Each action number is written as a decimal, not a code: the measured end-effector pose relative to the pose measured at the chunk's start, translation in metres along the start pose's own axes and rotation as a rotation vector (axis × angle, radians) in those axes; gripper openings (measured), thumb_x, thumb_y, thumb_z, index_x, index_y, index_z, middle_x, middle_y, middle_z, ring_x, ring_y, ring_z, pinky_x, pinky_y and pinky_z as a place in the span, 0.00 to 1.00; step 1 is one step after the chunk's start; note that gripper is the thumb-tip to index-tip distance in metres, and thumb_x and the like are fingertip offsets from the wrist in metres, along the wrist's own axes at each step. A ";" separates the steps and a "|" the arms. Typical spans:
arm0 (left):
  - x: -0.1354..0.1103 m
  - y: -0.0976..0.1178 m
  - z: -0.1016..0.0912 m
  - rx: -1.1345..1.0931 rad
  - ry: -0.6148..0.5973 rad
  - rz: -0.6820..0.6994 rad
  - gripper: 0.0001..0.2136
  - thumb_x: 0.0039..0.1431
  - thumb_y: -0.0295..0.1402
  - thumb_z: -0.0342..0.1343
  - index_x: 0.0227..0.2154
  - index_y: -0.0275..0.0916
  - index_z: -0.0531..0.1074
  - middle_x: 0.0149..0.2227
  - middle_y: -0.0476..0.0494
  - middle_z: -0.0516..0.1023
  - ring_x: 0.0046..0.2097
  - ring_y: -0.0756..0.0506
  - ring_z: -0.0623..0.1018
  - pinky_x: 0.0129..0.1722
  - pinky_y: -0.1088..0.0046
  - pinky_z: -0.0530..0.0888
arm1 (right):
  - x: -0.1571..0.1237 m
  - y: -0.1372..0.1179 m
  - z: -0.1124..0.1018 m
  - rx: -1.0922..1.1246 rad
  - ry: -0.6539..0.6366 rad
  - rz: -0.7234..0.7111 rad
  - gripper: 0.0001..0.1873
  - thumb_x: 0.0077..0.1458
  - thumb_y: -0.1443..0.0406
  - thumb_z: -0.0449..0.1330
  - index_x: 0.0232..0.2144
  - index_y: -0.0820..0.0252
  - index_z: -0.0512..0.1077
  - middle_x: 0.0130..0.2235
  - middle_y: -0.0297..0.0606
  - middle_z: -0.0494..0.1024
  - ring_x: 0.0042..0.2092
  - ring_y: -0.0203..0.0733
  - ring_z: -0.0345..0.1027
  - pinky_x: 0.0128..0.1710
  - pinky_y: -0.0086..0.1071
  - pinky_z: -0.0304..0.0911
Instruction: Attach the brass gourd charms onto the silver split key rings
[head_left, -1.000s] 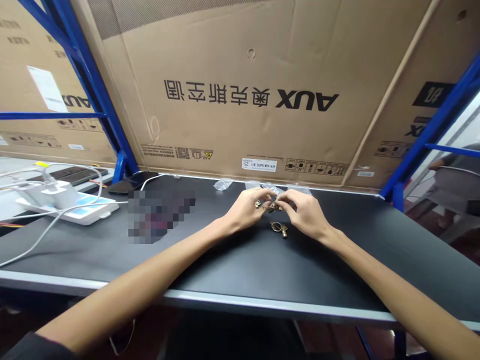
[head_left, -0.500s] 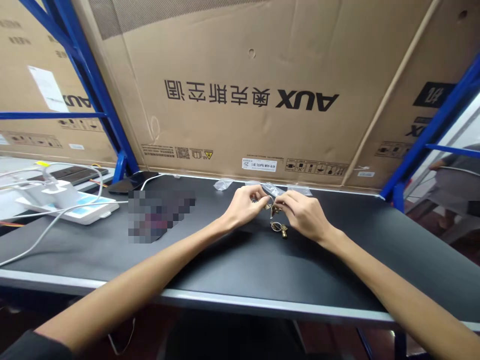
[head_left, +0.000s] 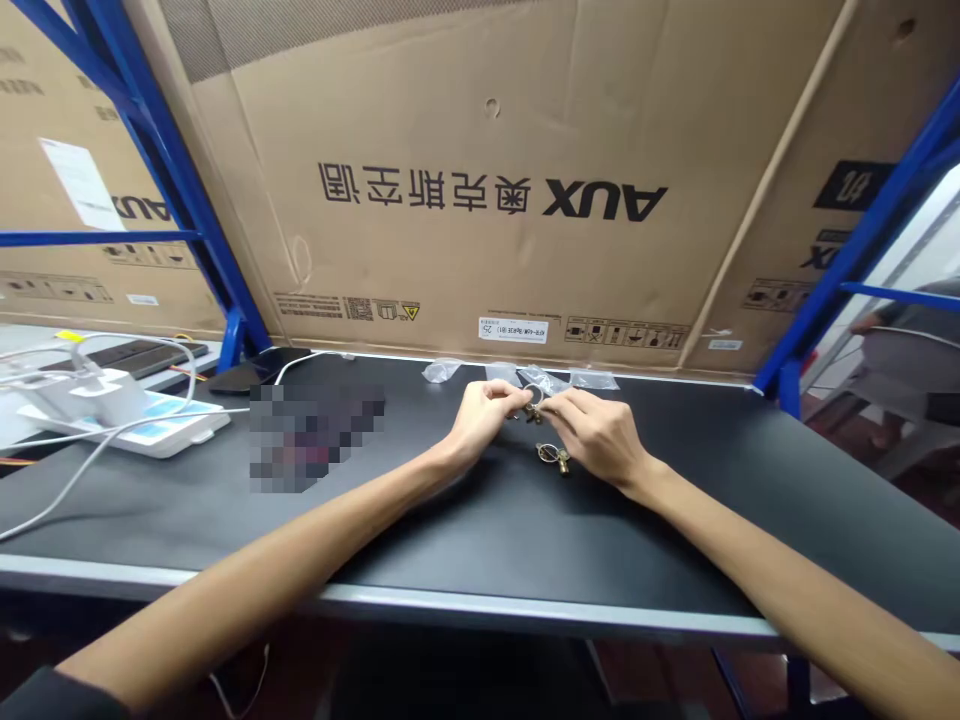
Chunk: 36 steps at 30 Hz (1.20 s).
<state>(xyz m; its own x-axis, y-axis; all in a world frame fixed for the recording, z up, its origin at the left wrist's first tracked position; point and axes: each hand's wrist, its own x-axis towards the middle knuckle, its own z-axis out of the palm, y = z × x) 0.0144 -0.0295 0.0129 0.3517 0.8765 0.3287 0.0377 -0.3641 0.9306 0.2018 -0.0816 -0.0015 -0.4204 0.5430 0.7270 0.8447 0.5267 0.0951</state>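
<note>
Bright, even indoor light falls across the cardboard carton (head_left: 480, 120), and a paler glow comes from the opening at the far right (head_left: 896, 235). Soft shadows lie on the dark bench (head_left: 600, 540) beneath the left hand (head_left: 484, 420) and right hand (head_left: 596, 435). Wide-angle distortion tilts the blue shelf uprights (head_left: 150, 160) and bends the bench edge toward the frame's sides. A pixelated block (head_left: 315, 438) hides one patch; the rest looks sharp.

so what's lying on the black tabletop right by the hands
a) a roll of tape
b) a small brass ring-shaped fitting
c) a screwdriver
b, the small brass ring-shaped fitting lies on the black tabletop, close by the right hand.
</note>
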 end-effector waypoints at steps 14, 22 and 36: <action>0.021 0.021 -0.043 0.130 -0.674 -0.053 0.08 0.54 0.37 0.64 0.28 0.38 0.79 0.33 0.43 0.82 0.33 0.47 0.77 0.36 0.71 0.73 | 0.006 0.018 -0.008 0.212 -0.254 0.180 0.15 0.67 0.60 0.54 0.35 0.56 0.79 0.36 0.38 0.83 0.36 0.42 0.75 0.35 0.32 0.64; 0.024 0.009 -0.046 0.532 -0.813 0.030 0.11 0.58 0.38 0.59 0.32 0.39 0.84 0.32 0.43 0.83 0.34 0.44 0.79 0.34 0.72 0.72 | -0.004 0.027 0.011 0.086 -0.348 0.180 0.17 0.67 0.61 0.54 0.54 0.53 0.74 0.53 0.43 0.78 0.46 0.45 0.75 0.39 0.34 0.71; 0.028 -0.020 -0.048 0.961 -0.399 0.340 0.11 0.59 0.32 0.53 0.25 0.40 0.77 0.28 0.43 0.79 0.30 0.45 0.75 0.35 0.70 0.67 | 0.003 0.028 -0.009 0.193 -0.420 0.146 0.15 0.60 0.72 0.53 0.34 0.54 0.79 0.40 0.34 0.82 0.40 0.40 0.75 0.41 0.32 0.66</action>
<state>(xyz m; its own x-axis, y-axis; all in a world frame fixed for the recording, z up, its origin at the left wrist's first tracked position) -0.0219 0.0178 0.0110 0.7532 0.5814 0.3077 0.5341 -0.8135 0.2301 0.2271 -0.0709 0.0090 -0.4328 0.8165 0.3820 0.8449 0.5152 -0.1439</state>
